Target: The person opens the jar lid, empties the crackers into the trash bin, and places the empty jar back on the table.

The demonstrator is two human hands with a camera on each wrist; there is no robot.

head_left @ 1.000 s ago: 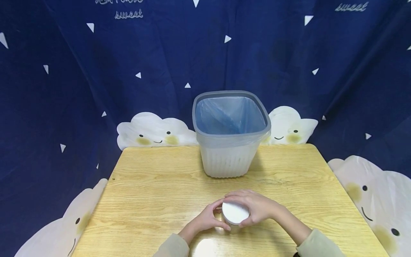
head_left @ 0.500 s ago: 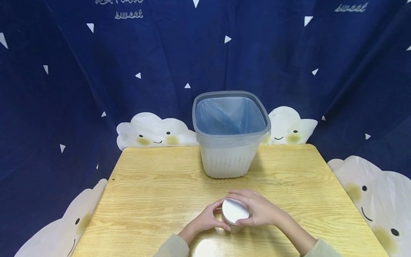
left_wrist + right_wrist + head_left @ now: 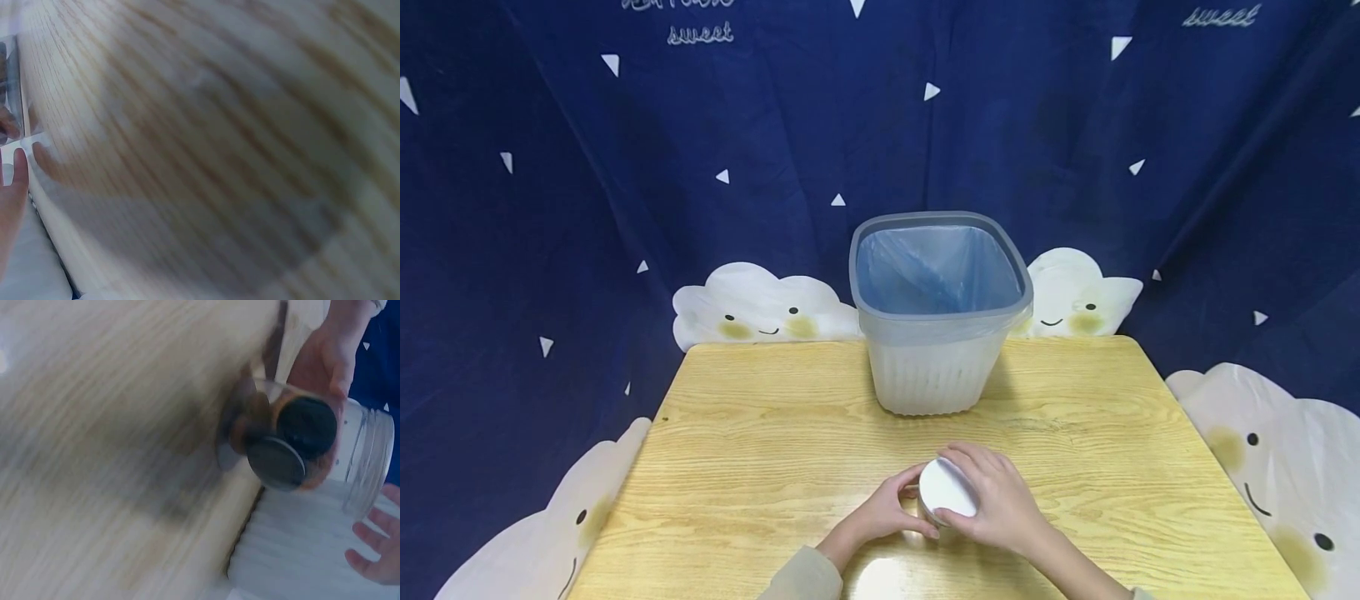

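White lid [image 3: 947,487], sitting a bit right of bottom centre in the head view, and it covers most of the clear jar [image 3: 356,434] below it. The left hand [image 3: 882,509] has thumb and fingers curved in a C around the jar, so it's got hold of that; its fingertips on the far side are partly hidden. Right hand [image 3: 996,500] wraps the lid's edge with thumb and fingers, not spread wide, though the right wrist cam cuts that hand off at the edge, so honestly can't tell how firmly it's pressing. That same view shows dark round pieces [image 3: 306,427] inside the jar, no clue what they are. Left wrist cam is mostly blurry wooden table [image 3: 187,125], with a sliver of hand and container clipped at the left edge. Pale bin [image 3: 928,367] stands above the hands in the head view, its bottom inside out of sight.
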